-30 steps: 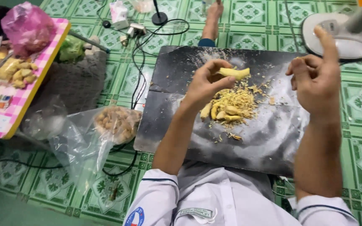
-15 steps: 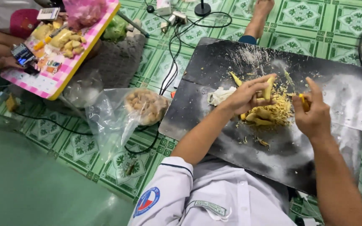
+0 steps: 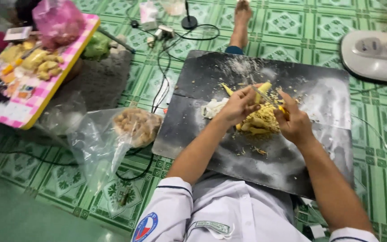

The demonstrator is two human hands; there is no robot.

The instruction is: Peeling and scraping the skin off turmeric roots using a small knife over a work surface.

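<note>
My left hand (image 3: 237, 106) holds a pale yellow piece of root (image 3: 263, 88) above a heap of yellow peelings (image 3: 260, 121). My right hand (image 3: 294, 120) grips a small knife with a yellow handle (image 3: 283, 110); its blade (image 3: 262, 95) lies against the piece. Both hands hover over a black plastic sheet (image 3: 229, 157) spread on the tiled floor. A crumpled white scrap (image 3: 212, 107) lies just left of my left hand.
A clear bag of brownish roots (image 3: 136, 125) lies left of the sheet. A pink checked tray (image 3: 19, 112) with yellow pieces and a pink bag (image 3: 58, 22) sits far left. A fan base (image 3: 373, 54) stands top right. Cables (image 3: 162, 80) cross the floor; a bare foot (image 3: 242, 18) rests beyond.
My right hand came down from the air to the heap and now works the knife against the piece in my left hand. The view shifted left and nearer.
</note>
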